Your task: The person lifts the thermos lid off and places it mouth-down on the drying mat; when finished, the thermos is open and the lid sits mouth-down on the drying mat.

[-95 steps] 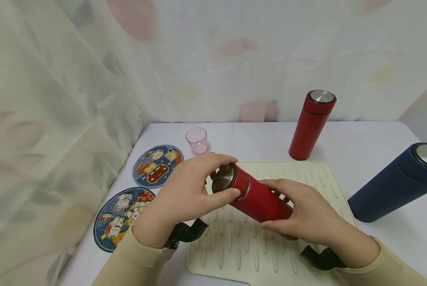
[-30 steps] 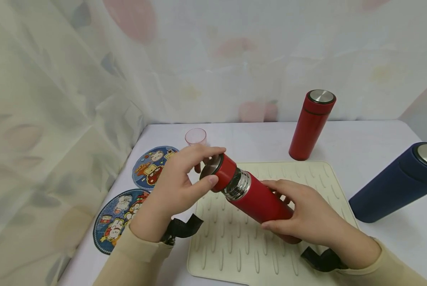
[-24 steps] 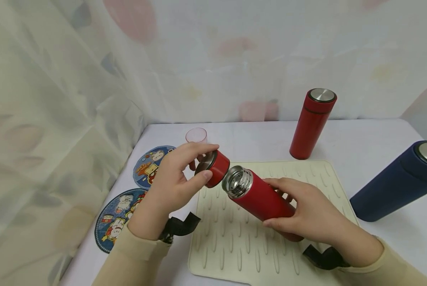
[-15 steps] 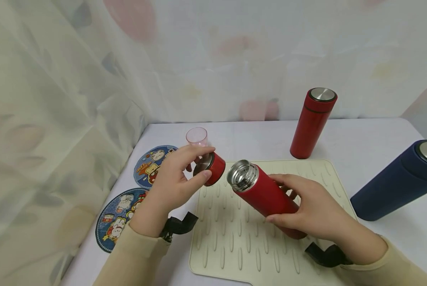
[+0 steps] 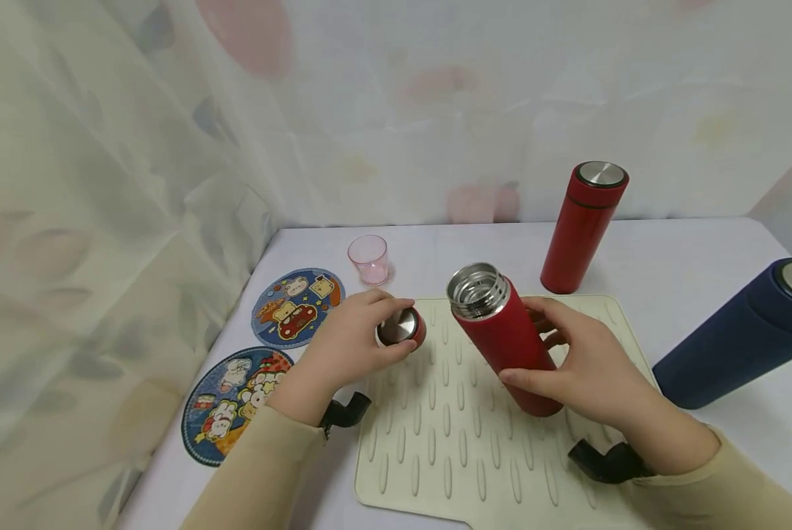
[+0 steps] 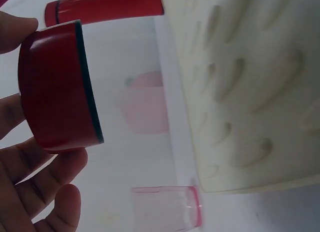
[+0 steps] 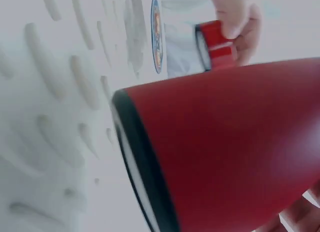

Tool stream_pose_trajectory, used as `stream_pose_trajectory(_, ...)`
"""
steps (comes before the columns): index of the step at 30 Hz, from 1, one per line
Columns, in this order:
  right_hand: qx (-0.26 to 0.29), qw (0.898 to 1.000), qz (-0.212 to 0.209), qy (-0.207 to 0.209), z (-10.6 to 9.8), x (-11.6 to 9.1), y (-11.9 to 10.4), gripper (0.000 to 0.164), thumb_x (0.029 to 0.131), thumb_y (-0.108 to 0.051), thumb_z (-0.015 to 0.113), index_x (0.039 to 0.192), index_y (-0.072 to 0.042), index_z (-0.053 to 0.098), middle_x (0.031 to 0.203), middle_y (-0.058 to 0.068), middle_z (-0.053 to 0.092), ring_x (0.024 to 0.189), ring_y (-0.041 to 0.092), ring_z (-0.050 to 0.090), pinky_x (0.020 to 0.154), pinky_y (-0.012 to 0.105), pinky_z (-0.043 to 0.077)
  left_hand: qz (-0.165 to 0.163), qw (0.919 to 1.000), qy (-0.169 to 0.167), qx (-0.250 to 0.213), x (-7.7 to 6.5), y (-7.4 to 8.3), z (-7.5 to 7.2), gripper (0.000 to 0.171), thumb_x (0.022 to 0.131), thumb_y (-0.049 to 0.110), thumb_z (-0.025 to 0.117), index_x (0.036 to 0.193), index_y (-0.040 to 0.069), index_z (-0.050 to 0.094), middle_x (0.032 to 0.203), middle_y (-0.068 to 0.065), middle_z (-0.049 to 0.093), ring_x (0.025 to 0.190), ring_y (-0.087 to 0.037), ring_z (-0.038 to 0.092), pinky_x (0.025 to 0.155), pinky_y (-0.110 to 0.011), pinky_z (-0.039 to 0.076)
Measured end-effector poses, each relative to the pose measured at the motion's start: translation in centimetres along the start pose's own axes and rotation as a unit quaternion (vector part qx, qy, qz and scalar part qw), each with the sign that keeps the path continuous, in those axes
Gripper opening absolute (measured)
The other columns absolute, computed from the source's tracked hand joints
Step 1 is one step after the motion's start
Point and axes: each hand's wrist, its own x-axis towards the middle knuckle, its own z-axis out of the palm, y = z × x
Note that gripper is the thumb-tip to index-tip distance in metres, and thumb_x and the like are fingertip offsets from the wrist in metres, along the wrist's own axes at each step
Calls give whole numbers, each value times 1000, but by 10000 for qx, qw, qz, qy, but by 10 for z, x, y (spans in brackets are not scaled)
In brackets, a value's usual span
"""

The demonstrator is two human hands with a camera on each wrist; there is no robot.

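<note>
My left hand (image 5: 352,338) pinches a red thermos lid (image 5: 401,328) with a steel top, thumb on one side and fingers on the other. In the left wrist view the lid (image 6: 57,87) hangs above the ridged mat. My right hand (image 5: 584,368) grips the red thermos body (image 5: 511,338), which leans left with its bare steel mouth upward. The right wrist view has the thermos's dark-edged base (image 7: 145,157) over the mat. Beneath both hands lies the cream drying mat (image 5: 449,456).
A second red thermos (image 5: 581,228), capped, stands at the back right. At the right edge stands a navy thermos (image 5: 727,346). A pink cup (image 5: 369,261) is at the back left, near two round cartoon coasters, one upper (image 5: 297,309) and one lower (image 5: 230,405).
The lid came off the thermos in my left hand, moved left, then lowered toward the mat. My right hand has shifted the thermos up and right and tilted it more upright.
</note>
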Motion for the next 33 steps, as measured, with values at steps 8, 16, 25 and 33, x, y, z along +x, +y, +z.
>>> stream_pose_trajectory(8,749,9954,314,502,-1,32,-6,79,81,-32,87,145,-19,43,129,4,62,108,24,63,86,45,55,-24,9983,-462,355,6,-5,19,51,85,54,74,129,29,69,113,12,64,101,-9,59,87,-30,51)
stream_pose_trajectory(16,1734,9765,948,860,9,79,-8,82,82,-24,86,145,-19,35,140,0,54,121,25,60,99,47,52,-93,9936,-1002,522,10,-9,33,49,85,53,73,128,31,68,109,10,63,96,-10,59,84,-30,51)
stream_pose_trajectory(25,1806,9701,1245,1038,22,126,13,92,81,-27,86,151,-21,28,150,3,45,136,30,49,107,51,47,-123,9908,-1219,574,11,-8,38,48,88,54,70,128,28,69,114,6,65,101,-13,60,88,-32,52)
stream_pose_trajectory(33,1801,9652,1595,1026,30,149,29,99,81,-28,86,156,-22,22,154,6,42,138,32,47,108,52,45,-503,9858,-1572,308,14,-5,33,59,85,44,80,137,24,63,124,3,65,108,-14,61,97,-36,50)
